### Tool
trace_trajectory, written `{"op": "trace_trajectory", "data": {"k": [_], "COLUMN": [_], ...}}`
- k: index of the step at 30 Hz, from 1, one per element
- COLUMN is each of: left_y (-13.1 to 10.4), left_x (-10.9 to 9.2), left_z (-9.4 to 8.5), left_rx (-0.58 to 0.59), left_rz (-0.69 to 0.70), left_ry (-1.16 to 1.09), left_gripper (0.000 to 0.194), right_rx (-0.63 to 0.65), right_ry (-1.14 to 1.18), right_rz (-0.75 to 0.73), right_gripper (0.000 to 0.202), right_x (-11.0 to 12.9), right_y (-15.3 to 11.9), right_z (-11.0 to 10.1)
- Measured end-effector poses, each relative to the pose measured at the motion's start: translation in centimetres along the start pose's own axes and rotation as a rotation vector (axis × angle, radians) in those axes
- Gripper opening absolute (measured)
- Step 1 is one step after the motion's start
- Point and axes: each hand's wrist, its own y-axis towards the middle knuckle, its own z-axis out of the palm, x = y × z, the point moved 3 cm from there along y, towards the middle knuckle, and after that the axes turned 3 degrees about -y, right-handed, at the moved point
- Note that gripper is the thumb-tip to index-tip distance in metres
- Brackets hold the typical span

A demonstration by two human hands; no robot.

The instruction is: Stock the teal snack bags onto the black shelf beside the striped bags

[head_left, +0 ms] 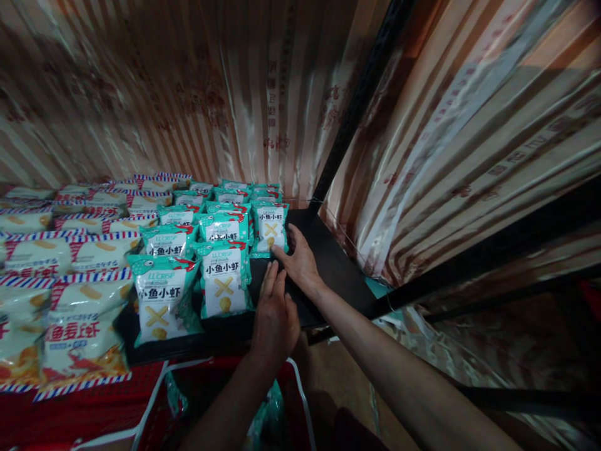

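Observation:
On the black shelf, teal and white snack bags stand in rows. My right hand is at the front bag of the right-hand row, a teal snack bag. Its thumb touches the bag's lower right corner, and the curved fingers sit along the right side, apart from the thumb. Just below and in front of that bag is my left hand, its fingers stretched forward and empty. Another snack bag stands to the left of my left hand, and a third teal bag is at the shelf's front edge.
Several white bags with striped edges fill the shelf's left side. Below the shelf is a red basket with teal packages inside. A black upright post rises at the shelf's back corner. Striped plastic sheeting hangs behind.

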Motion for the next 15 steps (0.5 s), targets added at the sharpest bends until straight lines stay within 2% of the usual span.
{"op": "trace_trajectory", "data": {"k": [5, 8, 12, 15], "left_y": [-0.2, -0.3, -0.9, -2.1], "left_x": [-0.1, -0.5, -1.7, -2.3], "left_z": [0.1, -0.6, -2.7, -4.3], "left_rx": [0.012, 0.022, 0.051, 0.182], "left_rz": [0.039, 0.077, 0.188, 0.217], "left_ry": [0.019, 0.0, -0.095, -0.119], "left_gripper": [0.043, 0.042, 0.034, 0.027], "right_rx": [-0.042, -0.081, -0.173, -0.176], "right_ry": [0.053, 0.087, 0.152, 0.19], "right_rz": [-0.01, -0.029, -0.131, -0.172], "right_gripper": [0.066, 0.059, 0.038, 0.028], "right_x": [-0.6, -0.2, 2.0, 4.3], "right_y": [-0.3, -1.1, -4.2, -7.8], "right_z": [-0.3, -1.1, -3.1, -4.3]}}
